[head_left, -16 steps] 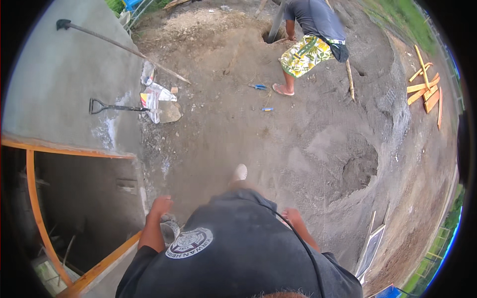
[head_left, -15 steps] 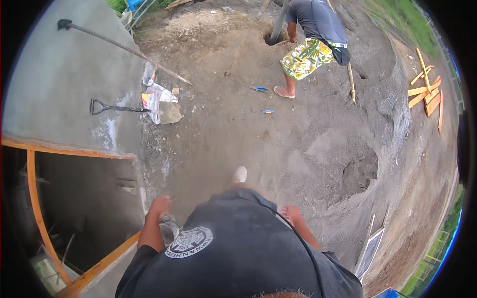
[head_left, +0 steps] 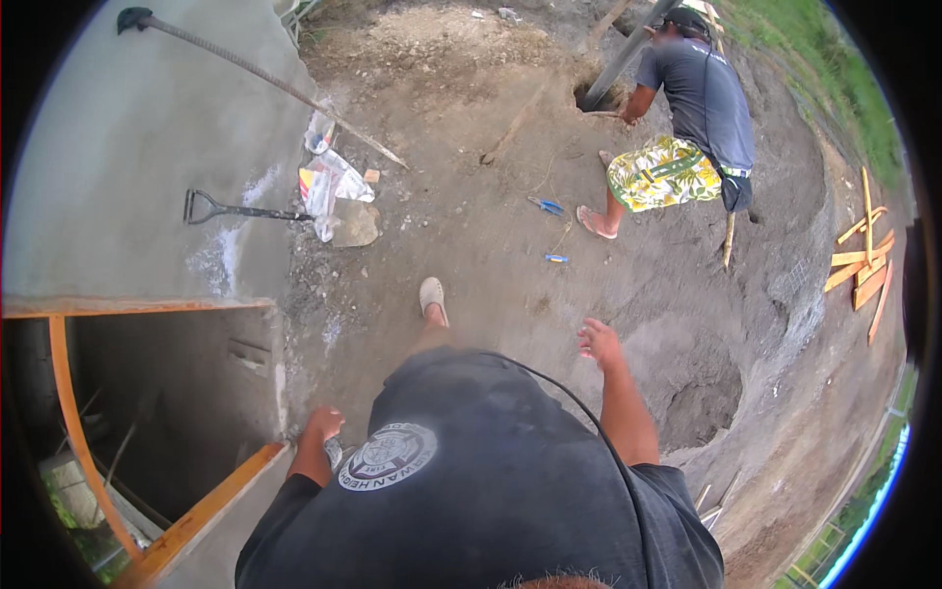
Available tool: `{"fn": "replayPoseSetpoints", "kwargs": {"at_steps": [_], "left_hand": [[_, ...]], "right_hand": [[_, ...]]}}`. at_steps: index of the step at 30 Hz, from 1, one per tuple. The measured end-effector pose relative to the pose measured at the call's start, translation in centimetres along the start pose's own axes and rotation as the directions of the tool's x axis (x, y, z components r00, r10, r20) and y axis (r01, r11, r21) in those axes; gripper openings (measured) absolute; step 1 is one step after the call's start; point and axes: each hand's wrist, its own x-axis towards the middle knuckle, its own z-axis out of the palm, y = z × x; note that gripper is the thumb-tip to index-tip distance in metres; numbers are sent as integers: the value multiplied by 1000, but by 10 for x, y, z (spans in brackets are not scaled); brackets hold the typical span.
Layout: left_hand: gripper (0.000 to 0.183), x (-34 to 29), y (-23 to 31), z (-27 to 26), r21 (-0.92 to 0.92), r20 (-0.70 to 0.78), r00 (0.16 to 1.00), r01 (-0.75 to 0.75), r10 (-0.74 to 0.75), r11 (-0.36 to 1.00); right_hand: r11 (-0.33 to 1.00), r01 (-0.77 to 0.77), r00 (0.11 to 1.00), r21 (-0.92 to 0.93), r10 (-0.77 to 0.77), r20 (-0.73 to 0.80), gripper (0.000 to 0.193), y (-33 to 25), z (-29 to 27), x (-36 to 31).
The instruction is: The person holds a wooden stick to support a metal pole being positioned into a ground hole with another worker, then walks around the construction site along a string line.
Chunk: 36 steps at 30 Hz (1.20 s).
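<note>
My left hand point(head_left: 325, 423) hangs low beside the corner of the concrete wall, close to a grey object point(head_left: 335, 453) that I cannot make out. Its fingers are small and blurred, so whether they are curled round anything is unclear. Out in front over the dirt is my right hand point(head_left: 600, 343), its fingers loosely bent and apart with nothing in them. Blue-handled pliers point(head_left: 547, 206) lie on the ground ahead, and nearer to me is a small blue tool point(head_left: 556, 258). One of my feet, in a pale shoe point(head_left: 433, 294), is forward.
A co-worker point(head_left: 699, 108) bends over a post point(head_left: 623, 64) in a hole. A shovel point(head_left: 245, 211), a metal bar point(head_left: 265, 77) and torn bags point(head_left: 329, 187) lie left. Below is a wood-edged opening point(head_left: 177, 393). Right are a dug hollow point(head_left: 699, 407) and planks point(head_left: 868, 260).
My right hand has swung forward and up from beside my body. One foot has stepped ahead. The co-worker and the ground things now appear farther right, and the co-worker's head has come into view.
</note>
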Motion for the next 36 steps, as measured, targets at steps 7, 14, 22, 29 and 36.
{"fn": "replayPoseSetpoints", "kwargs": {"at_steps": [7, 14, 22, 29, 36], "left_hand": [[24, 106, -88, -150, 225, 63, 987, -159, 148, 961], [30, 216, -104, -475, -213, -580, 809, -33, -99, 977], [38, 310, -93, -684, -526, -531, 792, -28, -302, 850], [20, 365, -203, -640, 62, -203, 971, 141, -126, 988], [19, 380, -132, -763, -88, -129, 970, 195, -206, 977]], "right_hand": [[939, -342, 939, -25, 341, -52, 36, -8, 42, 23], [897, -435, 900, -83, 437, 8, 37, -60, 58, 66], [911, -412, 910, 3, 411, 59, 28, -144, 61, 239], [983, -146, 989, 110, 145, 16, 28, -299, 13, 415], [990, 5, 1000, 142, -6, 7, 44, -530, -51, 492]]}}
